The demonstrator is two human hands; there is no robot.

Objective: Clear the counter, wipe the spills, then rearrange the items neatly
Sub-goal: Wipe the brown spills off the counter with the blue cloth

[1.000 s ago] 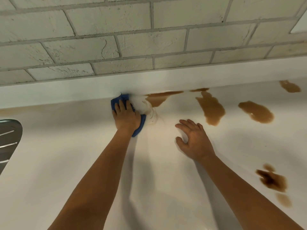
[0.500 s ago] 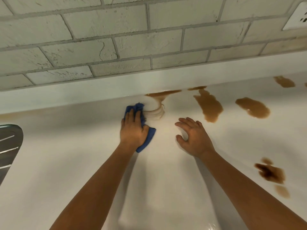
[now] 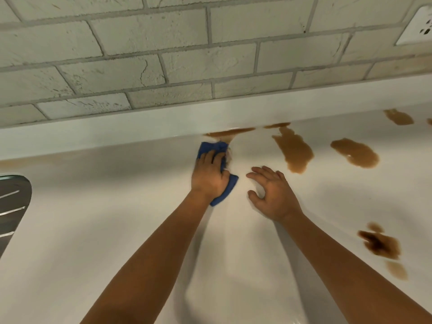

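A blue cloth (image 3: pixel 206 147) lies flat on the white counter (image 3: pixel 112 235) near the back upstand. My left hand (image 3: pixel 209 176) presses on it with fingers laid flat, and its far edge meets a brown spill (image 3: pixel 230 132) running along the back edge. My right hand (image 3: pixel 272 195) rests on the counter just to the right of the cloth, fingers spread and empty. More brown spills lie to the right: a long one (image 3: pixel 293 150), an oval one (image 3: pixel 355 153), a dark one (image 3: pixel 379 244) and a small one (image 3: pixel 398 116) at the far back.
A metal sink drainer (image 3: pixel 11 206) shows at the left edge. A pale brick-tile wall (image 3: pixel 187 61) rises behind the white upstand (image 3: pixel 117 127), with a white socket (image 3: pixel 418 26) at the top right.
My left hand has slid the blue cloth to the right along the back edge, and the smeared patch beside it has mostly gone. My right hand has stayed in place.
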